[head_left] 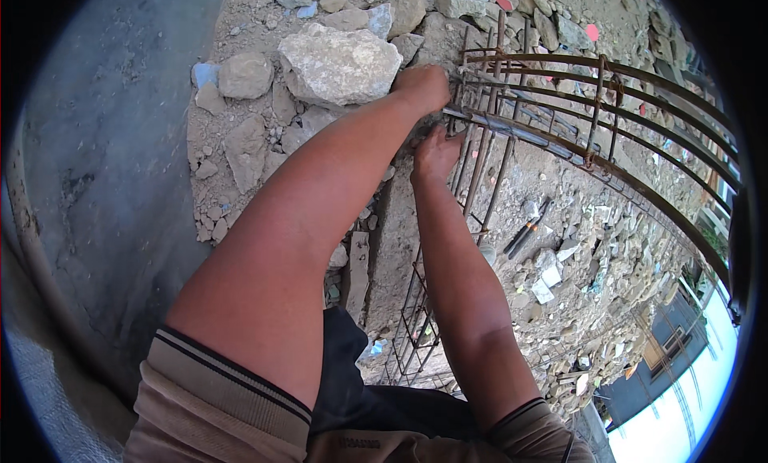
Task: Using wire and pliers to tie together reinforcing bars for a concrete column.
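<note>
My left hand point(422, 87) is closed in a fist at the end of a cage of rusty steel rebar point(520, 129). What its fingers hold is hidden behind the hand. Just below it, my right hand point(438, 154) reaches up beside the upright bars point(472, 163), its thumb and fingers apart. No object shows in its grasp. Long bars run from both hands to the right, crossed by square ties point(598, 103). A large pale rock point(340, 63) lies to the left of my left hand.
Pliers with dark and orange handles point(524, 237) lie on the rubble to the right. Smaller stones point(246, 75) cover the ground at left, beside a smooth grey concrete surface point(120, 143). Another narrow rebar cage point(412, 323) runs down near my right forearm.
</note>
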Demonstrator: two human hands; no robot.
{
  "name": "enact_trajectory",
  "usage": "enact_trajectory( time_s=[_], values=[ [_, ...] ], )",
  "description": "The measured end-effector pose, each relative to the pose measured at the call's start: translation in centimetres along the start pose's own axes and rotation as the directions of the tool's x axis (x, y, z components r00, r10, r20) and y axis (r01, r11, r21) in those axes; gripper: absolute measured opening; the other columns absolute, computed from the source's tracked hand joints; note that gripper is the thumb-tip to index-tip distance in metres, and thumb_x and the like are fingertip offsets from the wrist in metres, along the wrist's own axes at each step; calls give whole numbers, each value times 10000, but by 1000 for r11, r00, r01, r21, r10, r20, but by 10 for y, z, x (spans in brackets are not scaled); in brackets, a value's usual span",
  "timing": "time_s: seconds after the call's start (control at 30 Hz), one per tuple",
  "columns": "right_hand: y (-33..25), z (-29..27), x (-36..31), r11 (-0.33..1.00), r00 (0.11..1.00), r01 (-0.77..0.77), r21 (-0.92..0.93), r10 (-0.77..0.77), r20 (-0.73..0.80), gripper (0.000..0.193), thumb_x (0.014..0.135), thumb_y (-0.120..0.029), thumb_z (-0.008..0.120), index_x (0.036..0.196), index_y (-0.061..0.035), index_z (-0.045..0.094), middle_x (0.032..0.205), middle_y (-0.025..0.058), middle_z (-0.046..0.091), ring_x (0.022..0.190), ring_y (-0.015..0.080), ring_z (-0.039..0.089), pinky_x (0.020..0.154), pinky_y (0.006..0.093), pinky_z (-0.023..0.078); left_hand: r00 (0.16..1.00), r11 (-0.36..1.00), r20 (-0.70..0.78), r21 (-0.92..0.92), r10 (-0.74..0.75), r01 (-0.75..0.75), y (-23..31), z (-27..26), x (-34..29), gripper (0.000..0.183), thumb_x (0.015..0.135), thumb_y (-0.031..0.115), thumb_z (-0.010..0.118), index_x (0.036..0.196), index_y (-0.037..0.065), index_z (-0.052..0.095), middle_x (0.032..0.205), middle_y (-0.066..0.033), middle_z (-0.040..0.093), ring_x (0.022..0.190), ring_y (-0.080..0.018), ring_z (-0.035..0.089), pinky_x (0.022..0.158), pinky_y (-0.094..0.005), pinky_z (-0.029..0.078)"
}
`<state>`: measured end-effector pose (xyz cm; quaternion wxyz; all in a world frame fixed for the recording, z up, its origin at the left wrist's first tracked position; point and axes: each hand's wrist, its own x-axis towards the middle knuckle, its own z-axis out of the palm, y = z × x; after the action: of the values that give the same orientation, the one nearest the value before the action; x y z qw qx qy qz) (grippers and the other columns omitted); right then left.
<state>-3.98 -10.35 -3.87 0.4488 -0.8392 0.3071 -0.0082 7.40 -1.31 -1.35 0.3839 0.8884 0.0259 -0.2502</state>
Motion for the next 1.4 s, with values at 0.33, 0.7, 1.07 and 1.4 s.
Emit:
enact_trajectory(
  time_s=[0.33, 0.7, 1.07, 1.4],
  values=[
    [1, 13, -21, 904, 986, 165, -394, -151, 66, 516, 758, -243, 694, 1161, 56, 576, 1273, 409, 483, 1132, 476, 555, 1045, 414, 419, 978, 993, 190, -85, 91, -76, -32, 13, 20, 268, 838, 240, 571, 1040, 209, 744, 1018, -123, 716, 895, -300, 691, 826, -403, 534],
    [-11, 11, -17, 995, 996, 68, -68, -64, 61, 671, 946, -222, 492, 1418, 178, 232, 1297, 396, 477, 1215, 476, 489, 1074, 434, 358, 988, 964, -154, -263, -13, -29, -25, 11, 0, 225, 811, 261, 649, 948, 93, 710, 909, -151, 710, 857, -335, 679, 782, -412, 524],
    [-90, -87, -86, 945, 914, 311, 104, -327, 241, 509, 993, -250, 518, 1404, 34, 426, 1262, 210, 498, 1158, 306, 546, 1048, 421, 390, 917, 967, -312, 32, 250, -253, 46, -124, -81, 243, 841, 189, 579, 968, -4, 656, 879, -229, 684, 899, -385, 672, 795, -478, 521],
    [-115, -107, -77, 922, 850, -227, 314, 29, 526, 316, 981, -262, 570, 1151, 2, 610, 821, 122, 689, 685, 320, 650, 656, 424, 513, 920, 977, 344, 29, 187, -210, 52, -177, -112, 183, 785, 173, 617, 818, -3, 655, 788, -186, 669, 792, -351, 665, 724, -433, 508]
  ],
)
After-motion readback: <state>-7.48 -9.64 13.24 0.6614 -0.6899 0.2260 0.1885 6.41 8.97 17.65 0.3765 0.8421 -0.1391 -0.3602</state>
